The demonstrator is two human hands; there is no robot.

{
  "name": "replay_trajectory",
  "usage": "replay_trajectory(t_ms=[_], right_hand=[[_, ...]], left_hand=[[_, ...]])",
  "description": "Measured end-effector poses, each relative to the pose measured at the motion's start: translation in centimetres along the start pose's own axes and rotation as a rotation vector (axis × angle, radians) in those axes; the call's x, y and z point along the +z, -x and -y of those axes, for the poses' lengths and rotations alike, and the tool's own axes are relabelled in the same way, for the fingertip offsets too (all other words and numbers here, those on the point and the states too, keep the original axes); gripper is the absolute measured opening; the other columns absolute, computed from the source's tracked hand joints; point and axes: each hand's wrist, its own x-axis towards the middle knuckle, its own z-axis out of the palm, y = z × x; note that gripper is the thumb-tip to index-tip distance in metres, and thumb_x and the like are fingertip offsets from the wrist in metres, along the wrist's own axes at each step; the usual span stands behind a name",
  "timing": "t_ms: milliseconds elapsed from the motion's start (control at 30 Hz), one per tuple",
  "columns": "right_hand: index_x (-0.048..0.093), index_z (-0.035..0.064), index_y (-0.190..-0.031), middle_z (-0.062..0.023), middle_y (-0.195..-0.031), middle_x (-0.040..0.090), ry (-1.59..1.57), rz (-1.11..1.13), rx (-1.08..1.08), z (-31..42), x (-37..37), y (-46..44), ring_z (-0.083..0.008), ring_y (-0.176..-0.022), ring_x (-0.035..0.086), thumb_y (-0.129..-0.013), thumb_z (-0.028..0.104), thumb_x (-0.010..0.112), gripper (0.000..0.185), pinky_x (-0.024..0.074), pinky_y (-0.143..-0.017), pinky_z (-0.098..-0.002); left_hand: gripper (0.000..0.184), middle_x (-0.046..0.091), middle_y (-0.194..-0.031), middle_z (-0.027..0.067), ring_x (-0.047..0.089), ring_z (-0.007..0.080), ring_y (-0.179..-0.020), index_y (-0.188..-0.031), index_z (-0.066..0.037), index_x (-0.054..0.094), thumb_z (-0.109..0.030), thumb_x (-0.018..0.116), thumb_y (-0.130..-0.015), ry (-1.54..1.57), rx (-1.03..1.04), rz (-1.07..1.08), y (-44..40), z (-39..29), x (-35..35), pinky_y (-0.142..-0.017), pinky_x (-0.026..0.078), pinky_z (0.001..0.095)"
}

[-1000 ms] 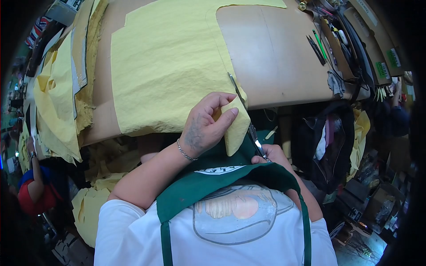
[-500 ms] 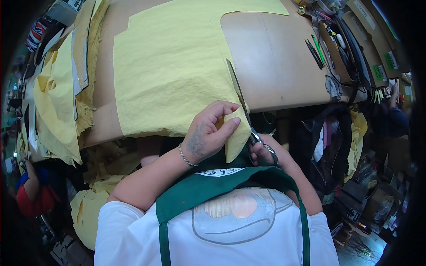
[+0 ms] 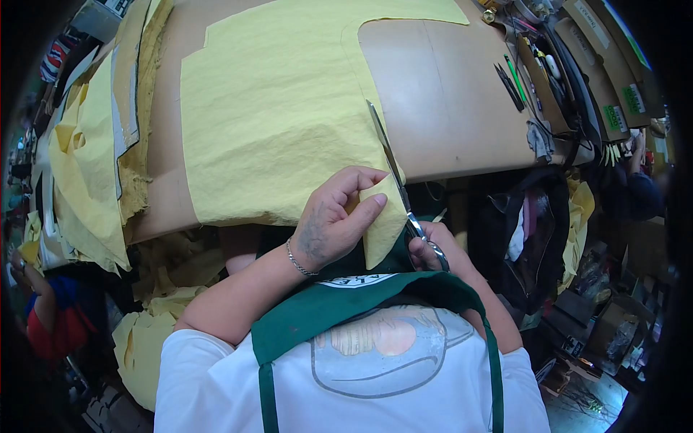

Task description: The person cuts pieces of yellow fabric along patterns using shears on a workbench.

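A large yellow cloth piece [image 3: 274, 130] lies over the front of the table, with a curved cut-out along its right side. At its near right corner, my left hand [image 3: 328, 220] pinches a folded-up flap of the cloth between thumb and fingers. My right hand [image 3: 432, 247] is closed around the handles of a pair of metal scissors [image 3: 390, 155]. The long blades point away from me along the cloth's right edge, just right of my left fingertips. Part of the right hand is hidden behind the handles.
Layered yellow and grey sheets [image 3: 130, 108] hang over the table's left side. Pens [image 3: 512, 83], a grey rag [image 3: 539, 137] and cardboard boxes [image 3: 588, 72] are at the right. A dark bag [image 3: 530, 238] hangs below the table edge. Another person in red [image 3: 58, 325] is at far left.
The scissors and my right hand have shifted slightly, with the blade tips a little nearer to me. My left hand keeps its pinch on the cloth. The person at far left has moved an arm.
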Motion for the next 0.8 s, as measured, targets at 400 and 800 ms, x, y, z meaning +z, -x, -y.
replay_trajectory(t_ms=[400,800], right_hand=[[0.052,0.0013,-0.067,0.0007,-0.057,0.048,0.106,-0.129,-0.012,0.1,1.3,0.6,-0.0070,-0.057,0.043,-0.062,0.067,0.056,0.066,0.0386,-0.050,-0.0258],[0.049,0.0029,-0.063,0.0026,-0.054,0.043,0.035,-0.132,0.029,-1.1,1.6,0.5,-0.0059,-0.053,0.037,-0.069,0.058,0.059,0.056,0.0333,-0.046,-0.0245]], left_hand=[[0.007,0.051,-0.109,0.0110,0.047,0.0126,-0.097,-0.083,0.001,0.047,-0.006,0.046,-0.085,0.012,-0.010,-0.008,0.3,-0.1,0.4,-0.084,0.037,0.0264],[0.006,0.051,-0.108,0.0114,0.047,0.0121,-0.095,-0.081,0.000,0.047,-0.005,0.047,-0.084,0.067,-0.010,-0.001,0.3,0.3,0.6,-0.083,0.037,0.0264]])
